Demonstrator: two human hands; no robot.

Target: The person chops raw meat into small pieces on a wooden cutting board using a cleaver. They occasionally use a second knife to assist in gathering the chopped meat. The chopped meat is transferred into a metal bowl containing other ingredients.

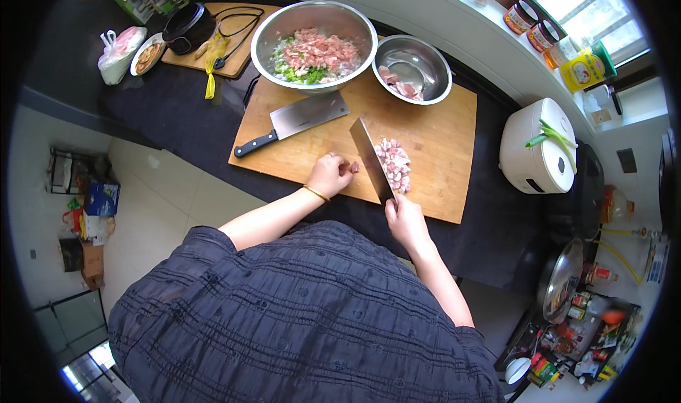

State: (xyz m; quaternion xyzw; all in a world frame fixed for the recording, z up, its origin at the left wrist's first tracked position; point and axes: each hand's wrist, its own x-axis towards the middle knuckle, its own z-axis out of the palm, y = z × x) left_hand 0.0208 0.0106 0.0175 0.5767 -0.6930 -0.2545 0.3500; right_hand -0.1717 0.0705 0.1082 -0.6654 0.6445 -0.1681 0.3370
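Observation:
My right hand (407, 222) is wrapped round the handle of a cleaver (371, 160), its blade standing on edge over the wooden cutting board (443, 137). To the blade's right lies a pile of diced pinkish meat (395, 165). My left hand (331, 175), with a gold bangle at the wrist, rests at the board's near edge. Its curled fingers are closed at a small piece of meat (355, 167), left of the blade. A second cleaver (310, 116) with a black handle lies flat farther back on the board.
Behind the board stand a large steel bowl (312, 13) of minced meat and chopped greens, and a smaller steel bowl (418, 55) with meat pieces. A white rice cooker (537, 147) with spring onion on its lid stands right. Far left are a black pot (189, 28) and a plate (136, 61).

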